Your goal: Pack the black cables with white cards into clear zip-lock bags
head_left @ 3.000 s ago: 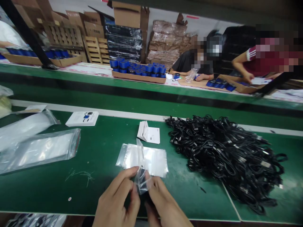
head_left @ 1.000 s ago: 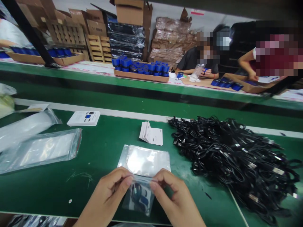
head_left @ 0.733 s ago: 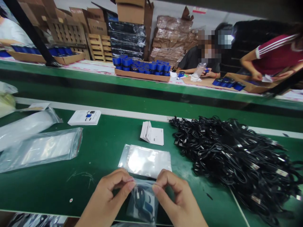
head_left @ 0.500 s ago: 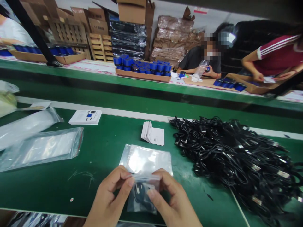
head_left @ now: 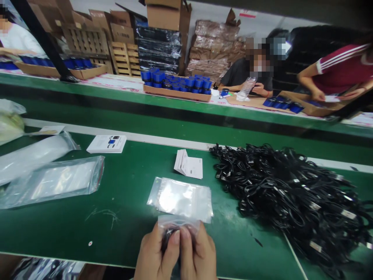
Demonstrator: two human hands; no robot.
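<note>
Close to the table's front edge, my left hand [head_left: 157, 252] and my right hand [head_left: 199, 252] grip one small clear zip bag [head_left: 179, 221] between them. Both thumbs press side by side on its front, and the fingers wrap behind it. Inside the bag is a coiled black cable [head_left: 168, 234], mostly covered by my thumbs. Just beyond my fingertips lies a stack of flat clear bags [head_left: 185, 197]. Behind that stack are folded white leaflets [head_left: 192, 167], some standing partly open. A large heap of black USB cables [head_left: 279, 190] spreads to the right of my hands.
On the left lie large plastic packs of bags [head_left: 64, 179] and a pile of printed cards [head_left: 106, 144]. Across a green divider [head_left: 140, 112], trays of blue items [head_left: 177, 93] stand on another bench, where several people sit. Below the front edge, packed bags [head_left: 48, 269] show.
My hands have drawn together, with the thumbs moving from the bag's top and side onto its middle. The bag's lower part is now hidden by my hands.
</note>
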